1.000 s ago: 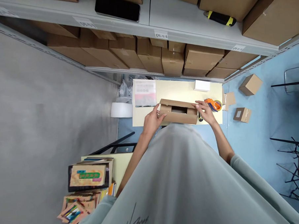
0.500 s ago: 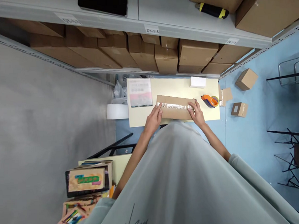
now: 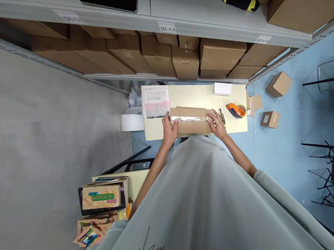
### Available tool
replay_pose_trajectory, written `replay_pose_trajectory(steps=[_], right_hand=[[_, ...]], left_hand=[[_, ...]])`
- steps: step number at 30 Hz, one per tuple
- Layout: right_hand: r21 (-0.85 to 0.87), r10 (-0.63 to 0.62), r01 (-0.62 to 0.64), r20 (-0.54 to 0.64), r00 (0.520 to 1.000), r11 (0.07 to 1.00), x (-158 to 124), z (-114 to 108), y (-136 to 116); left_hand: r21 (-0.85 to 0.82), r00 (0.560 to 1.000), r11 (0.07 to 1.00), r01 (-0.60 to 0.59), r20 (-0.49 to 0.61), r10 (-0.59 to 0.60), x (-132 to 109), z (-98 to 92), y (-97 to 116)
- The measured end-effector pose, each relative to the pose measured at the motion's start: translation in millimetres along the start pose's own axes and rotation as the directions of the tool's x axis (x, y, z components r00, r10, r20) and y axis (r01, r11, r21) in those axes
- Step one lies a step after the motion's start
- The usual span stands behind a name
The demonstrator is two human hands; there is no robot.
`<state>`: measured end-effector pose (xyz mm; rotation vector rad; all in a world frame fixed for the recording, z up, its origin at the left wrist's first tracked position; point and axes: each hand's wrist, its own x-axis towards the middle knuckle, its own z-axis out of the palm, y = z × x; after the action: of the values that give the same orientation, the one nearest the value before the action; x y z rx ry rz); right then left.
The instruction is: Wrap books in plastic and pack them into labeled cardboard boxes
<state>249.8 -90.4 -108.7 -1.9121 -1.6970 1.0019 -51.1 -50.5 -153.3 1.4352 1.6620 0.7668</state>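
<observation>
At the near edge of the table [image 3: 199, 95], the left hand [image 3: 169, 128] clasps the left end of the cardboard box [image 3: 193, 126], with the thumb on the outer side and the fingers curled over the top. The right hand [image 3: 218, 124] lies flat on the right end, fingers spread and pressing down, not closed round anything. The box lies lengthwise between the two hands, directly in front of the person's body.

Status, as judged from the view: the top flaps are shut, and a strip of clear tape [image 3: 190, 118] runs along the centre seam from end to end. Whether the strip ends are folded down over the box ends cannot be told.

Adjacent items:
- a black-and-yellow tool [image 3: 222, 117], just beside the right hand;
- an orange tape dispenser [image 3: 236, 110], further right;
- a small white box [image 3: 222, 88], at the far edge;
- a clear packet [image 3: 156, 101], at the far left corner, near the left hand.
</observation>
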Motion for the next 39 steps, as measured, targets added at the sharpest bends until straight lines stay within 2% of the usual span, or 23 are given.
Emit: replay_pose_trajectory(steps=[3, 7, 12, 15, 17, 19, 21, 23, 24, 26, 28, 30, 34, 39], right_hand=[[0.0, 0.047, -0.047, 0.006, 0.999, 0.999, -10, -3, 24], [-0.077, 0.094, -0.093, 0.011, 0.996, 0.993, -15, 2, 43], [-0.104, 0.072, -0.069, 0.026, 0.997, 0.992, -2, 17, 33], [-0.082, 0.036, -0.03, 0.07, 0.997, 0.996, 5, 13, 34], [-0.078, 0.002, 0.003, 0.066, 0.998, 0.997, 8, -1, 47], [-0.118, 0.024, -0.025, -0.012, 1.0, 0.993, 11, -24, 72], [-0.19, 0.129, -0.156, -0.146, 0.981, 0.969, 15, -53, 105], [-0.255, 0.269, -0.335, -0.26, 0.927, 0.907, 21, -80, 137], [-0.288, 0.307, -0.378, -0.262, 0.915, 0.88, 24, -90, 152], [-0.37, 0.322, -0.37, -0.186, 0.928, 0.852, 31, -100, 174], [-0.431, 0.305, -0.313, -0.09, 0.948, 0.846, 37, -97, 187], [-0.448, 0.305, -0.3, -0.062, 0.95, 0.842, 42, -86, 193], [-0.41, 0.325, -0.356, -0.146, 0.934, 0.84, 47, -68, 197], [-0.441, 0.323, -0.354, -0.148, 0.935, 0.824, 47, -71, 193]], left_hand=[[-0.031, 0.995, 0.999, -0.029, 0.091, 0.032, -7, 23.6, 1], [-0.074, 0.989, 0.997, 0.036, 0.149, -0.024, -14, 47.2, -9], [-0.072, 0.993, 0.995, 0.065, 0.104, -0.057, -9, 42.7, -33], [-0.046, 0.995, 0.996, 0.072, 0.075, -0.069, -5, 40.2, -42], [-0.027, 0.996, 0.997, 0.069, 0.055, -0.068, -4, 42.0, -45], [-0.013, 0.997, 0.998, 0.06, 0.038, -0.06, -5, 44.8, -46], [-0.009, 0.998, 0.999, 0.054, 0.033, -0.053, -5, 46.8, -45], [-0.005, 0.998, 0.998, 0.057, 0.033, -0.057, -6, 47.5, -42], [-0.002, 0.997, 0.998, 0.063, 0.036, -0.063, -7, 47.4, -40], [0.003, 0.996, 0.997, 0.083, 0.042, -0.083, -8, 47.2, -36], [-0.003, 0.994, 0.995, 0.103, 0.045, -0.103, -8, 47.4, -33], [-0.016, 0.992, 0.993, 0.116, 0.042, -0.115, -8, 48.1, -31], [-0.023, 0.992, 0.992, 0.122, 0.043, -0.121, -8, 49.6, -30], [-0.036, 0.994, 0.994, 0.099, 0.046, -0.098, -8, 50.0, -33]])
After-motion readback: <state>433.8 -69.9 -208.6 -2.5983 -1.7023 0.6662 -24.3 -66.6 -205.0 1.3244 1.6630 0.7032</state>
